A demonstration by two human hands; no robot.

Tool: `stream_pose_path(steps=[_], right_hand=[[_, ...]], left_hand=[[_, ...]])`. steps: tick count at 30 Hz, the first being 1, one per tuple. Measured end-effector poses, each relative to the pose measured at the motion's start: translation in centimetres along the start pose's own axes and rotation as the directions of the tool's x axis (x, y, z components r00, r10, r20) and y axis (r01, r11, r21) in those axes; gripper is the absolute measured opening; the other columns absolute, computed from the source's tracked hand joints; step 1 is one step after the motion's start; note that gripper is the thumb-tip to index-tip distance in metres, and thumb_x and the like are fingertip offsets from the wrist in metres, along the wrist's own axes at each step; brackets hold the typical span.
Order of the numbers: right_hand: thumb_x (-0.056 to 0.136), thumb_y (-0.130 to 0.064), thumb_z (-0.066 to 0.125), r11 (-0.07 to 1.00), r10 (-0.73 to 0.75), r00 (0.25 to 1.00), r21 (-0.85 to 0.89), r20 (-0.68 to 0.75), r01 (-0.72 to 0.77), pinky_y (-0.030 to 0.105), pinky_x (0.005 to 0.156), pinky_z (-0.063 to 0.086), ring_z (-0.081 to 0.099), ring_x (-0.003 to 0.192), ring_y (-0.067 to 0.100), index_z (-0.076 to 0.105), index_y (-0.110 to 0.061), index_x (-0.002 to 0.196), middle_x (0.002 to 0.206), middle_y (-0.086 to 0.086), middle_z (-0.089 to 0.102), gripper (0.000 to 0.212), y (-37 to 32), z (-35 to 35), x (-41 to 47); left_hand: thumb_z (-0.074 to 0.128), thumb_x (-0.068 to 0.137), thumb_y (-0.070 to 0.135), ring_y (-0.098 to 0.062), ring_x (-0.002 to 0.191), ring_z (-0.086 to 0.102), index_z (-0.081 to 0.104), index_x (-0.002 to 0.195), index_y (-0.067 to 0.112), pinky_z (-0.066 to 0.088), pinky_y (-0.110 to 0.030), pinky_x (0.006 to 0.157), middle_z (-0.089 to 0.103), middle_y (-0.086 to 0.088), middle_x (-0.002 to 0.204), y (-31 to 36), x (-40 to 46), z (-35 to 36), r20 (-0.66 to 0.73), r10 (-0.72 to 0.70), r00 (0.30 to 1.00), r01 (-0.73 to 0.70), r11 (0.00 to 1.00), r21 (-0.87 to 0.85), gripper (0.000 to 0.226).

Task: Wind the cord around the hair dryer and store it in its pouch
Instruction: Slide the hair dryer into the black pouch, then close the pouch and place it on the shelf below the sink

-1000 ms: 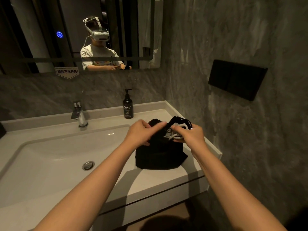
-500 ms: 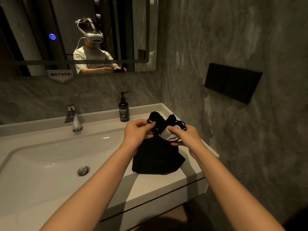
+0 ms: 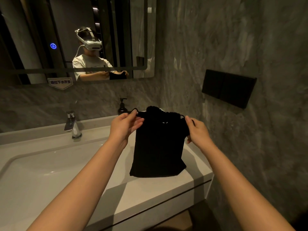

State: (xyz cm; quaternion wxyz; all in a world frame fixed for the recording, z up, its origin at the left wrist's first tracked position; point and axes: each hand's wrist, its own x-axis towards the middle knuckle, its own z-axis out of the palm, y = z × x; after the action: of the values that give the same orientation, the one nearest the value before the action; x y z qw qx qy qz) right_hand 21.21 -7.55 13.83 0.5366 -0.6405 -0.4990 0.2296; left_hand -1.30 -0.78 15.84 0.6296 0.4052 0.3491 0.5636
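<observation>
**A:** From the head view, what am I looking at, and why is the pouch standing up like that?

**B:** I see the black pouch (image 3: 158,147) upright on the counter (image 3: 150,189), to the right of the sink (image 3: 41,172) and near the wall. Its bottom rests on the counter while both hands hold its top corners. My guess is that it stands that way so the weight inside settles down and the mouth can be drawn shut. The top is gathered and puckered, with only a small pale glint showing in the gap near the middle.

**A:** So where is the hair dryer?

**B:** I can't see it properly. I judge it is inside the pouch, since the cloth is full and stands on its own. That pale glint may be part of it or its cord, but I can't tell which.

**A:** And the fingers?

**B:** The left hand (image 3: 124,129) has thumb and forefinger pinched together on a thin black drawstring (image 3: 138,113) at the pouch's left top corner, with the other fingers curled loosely beneath. The right hand (image 3: 197,132) is closed round the right top corner, thumb on the near side, with a loop of string showing just past it. The two hands are set apart, which reads to me as pulling the strings outward to close the mouth.

**A:** Anything nearby in the way?

**B:** A soap bottle (image 3: 122,106) stands behind the left hand, and the tap (image 3: 73,125) is well apart.
</observation>
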Motion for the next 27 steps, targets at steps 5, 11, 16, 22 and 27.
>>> stream_pose_path(steps=[5, 11, 16, 22, 27], right_hand=[[0.101, -0.033, 0.039, 0.999, -0.033, 0.996, -0.020, -0.085, 0.031, 0.035, 0.056, 0.041, 0.050, 0.055, 0.014, 0.066, -0.007, 0.091, 0.062, 0.002, 0.055, 0.039, 0.0, -1.1, 0.4], [0.100, -0.025, 0.045, 1.000, -0.012, 0.987, -0.010, -0.161, 0.011, 0.028, 0.055, 0.032, 0.042, 0.057, 0.012, 0.066, -0.008, 0.082, 0.063, 0.001, 0.049, 0.032, -0.7, -2.1, 0.8], [0.100, -0.021, 0.047, 0.945, 0.107, 0.987, 0.321, -0.124, -0.062, 0.018, 0.041, 0.036, 0.038, 0.051, 0.014, 0.061, -0.010, 0.087, 0.059, 0.003, 0.040, 0.023, -2.5, -3.0, 1.2], [0.101, -0.025, 0.042, 0.895, 0.141, 0.988, 0.435, -0.071, -0.096, 0.021, 0.044, 0.040, 0.046, 0.051, 0.013, 0.053, -0.012, 0.082, 0.062, 0.003, 0.048, 0.026, -3.5, -2.7, 1.0], [0.101, -0.025, 0.044, 0.848, 0.125, 0.981, 0.528, -0.146, -0.029, 0.017, 0.039, 0.033, 0.043, 0.044, 0.008, 0.053, -0.013, 0.078, 0.059, 0.001, 0.045, 0.027, -3.4, -2.8, 1.3]], left_hand=[[0.063, 0.090, 0.027, -0.012, 0.066, 0.049, 0.062, 0.071, 0.017, 0.035, -0.024, 0.057, 0.057, -0.004, 0.075, 1.1, 0.7, -0.8, -0.002, 0.141, 0.990, -0.138, 0.969, 0.205, 0.022], [0.049, 0.099, 0.021, -0.006, 0.039, 0.041, 0.049, 0.076, 0.014, 0.029, -0.016, 0.035, 0.050, -0.005, 0.065, 2.1, 1.0, -0.3, 0.071, 0.132, 0.989, -0.144, 0.969, 0.201, 0.024], [0.055, 0.096, 0.024, -0.009, 0.042, 0.040, 0.053, 0.090, 0.006, 0.031, -0.021, 0.039, 0.048, -0.006, 0.069, 3.0, 1.9, -0.3, 0.018, 0.164, 0.986, -0.147, 0.825, 0.546, 0.019], [0.068, 0.087, 0.016, -0.021, 0.071, 0.053, 0.060, 0.120, 0.006, 0.045, -0.025, 0.055, 0.064, -0.015, 0.097, 4.8, 1.5, -0.5, 0.187, 0.025, 0.982, -0.161, 0.626, 0.763, 0.036], [0.065, 0.088, 0.018, -0.014, 0.066, 0.054, 0.065, 0.113, 0.010, 0.044, -0.021, 0.055, 0.065, -0.012, 0.099, 5.7, 1.3, -0.7, 0.300, -0.019, 0.954, -0.248, 0.515, 0.821, 0.027]])
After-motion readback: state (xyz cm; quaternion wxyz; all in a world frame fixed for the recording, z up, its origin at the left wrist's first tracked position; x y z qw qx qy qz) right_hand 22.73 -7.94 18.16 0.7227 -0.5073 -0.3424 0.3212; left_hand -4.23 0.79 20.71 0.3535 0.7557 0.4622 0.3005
